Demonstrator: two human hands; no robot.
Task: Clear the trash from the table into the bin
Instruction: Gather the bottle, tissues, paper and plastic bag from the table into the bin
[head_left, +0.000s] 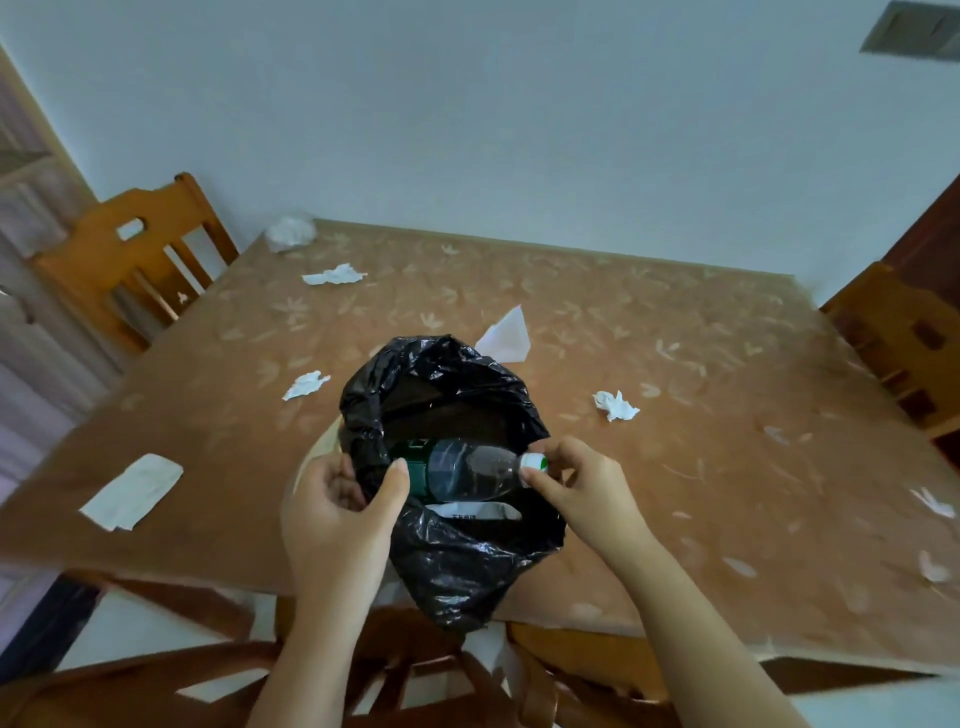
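A bin lined with a black bag stands at the near edge of the table. A clear plastic bottle with a green label and white cap lies across the bag's mouth. My right hand pinches the bottle at its cap. My left hand grips the bag's left rim, thumb inside. Some white packaging lies in the bag under the bottle. Crumpled tissues and a flat napkin lie on the table.
A folded white paper stands behind the bin. A crumpled plastic wad sits at the far left corner. Wooden chairs stand at the left, right and just under me. A wall runs behind the table.
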